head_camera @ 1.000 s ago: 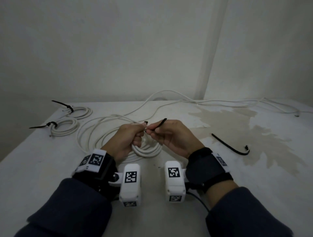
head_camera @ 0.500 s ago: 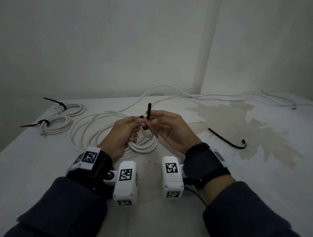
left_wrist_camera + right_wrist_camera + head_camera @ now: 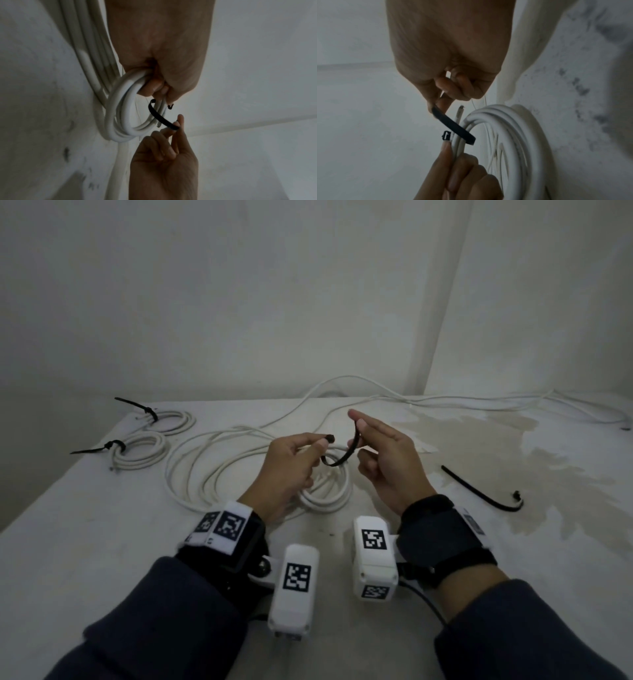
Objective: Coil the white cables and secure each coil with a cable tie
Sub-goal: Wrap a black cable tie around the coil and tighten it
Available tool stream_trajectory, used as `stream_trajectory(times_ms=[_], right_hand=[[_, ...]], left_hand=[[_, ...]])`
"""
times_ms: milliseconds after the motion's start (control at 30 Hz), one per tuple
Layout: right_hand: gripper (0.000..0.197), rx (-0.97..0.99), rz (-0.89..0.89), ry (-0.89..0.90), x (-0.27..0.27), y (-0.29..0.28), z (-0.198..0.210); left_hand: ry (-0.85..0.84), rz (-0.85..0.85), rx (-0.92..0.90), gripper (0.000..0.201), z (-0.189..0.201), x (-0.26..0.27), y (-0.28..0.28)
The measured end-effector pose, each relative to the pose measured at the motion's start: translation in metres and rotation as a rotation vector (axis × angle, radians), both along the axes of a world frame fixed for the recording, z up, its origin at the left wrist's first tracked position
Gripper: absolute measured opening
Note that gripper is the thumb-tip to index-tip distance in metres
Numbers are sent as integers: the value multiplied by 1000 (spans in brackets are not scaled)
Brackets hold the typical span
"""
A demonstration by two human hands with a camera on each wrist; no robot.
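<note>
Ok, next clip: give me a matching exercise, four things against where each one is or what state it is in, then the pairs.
Things:
1. left hand
2. right hand
3. spare cable tie
4. two small coils

States:
A. lies loose on the table, right side
B. already tied, far left
C. grips the cable coil and the tie's head
D. pinches the tail of the black cable tie

Pairs: 1-C, 2-D, 3-A, 4-B
</note>
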State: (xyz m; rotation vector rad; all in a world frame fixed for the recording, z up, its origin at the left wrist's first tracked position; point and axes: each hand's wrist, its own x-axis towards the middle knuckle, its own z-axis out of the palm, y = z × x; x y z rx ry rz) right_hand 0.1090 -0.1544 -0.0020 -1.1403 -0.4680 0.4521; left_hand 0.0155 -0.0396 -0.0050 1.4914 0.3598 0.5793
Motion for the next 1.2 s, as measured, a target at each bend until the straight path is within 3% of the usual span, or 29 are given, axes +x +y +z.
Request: stream_trajectory(times_ms=[200,367,567,900,1200], right_hand=[[33,-98,129,-41,-3,2,1],[26,-157,221,-65,-7,2,1],[26,-188,188,-81,-7,1,1],[11,-243,42,-249,-8,2,4],[11,-250,18,-364,-9,2,5]], left_hand=[[-1,36,-144,16,-4,1,7],[1,4,-147,16,-4,-1,7],[9,-6,-118,19,-4,-2,7],[2,-37,-28,20,-4,-4,3],[3,-27,-9,19,-3,-6,3]])
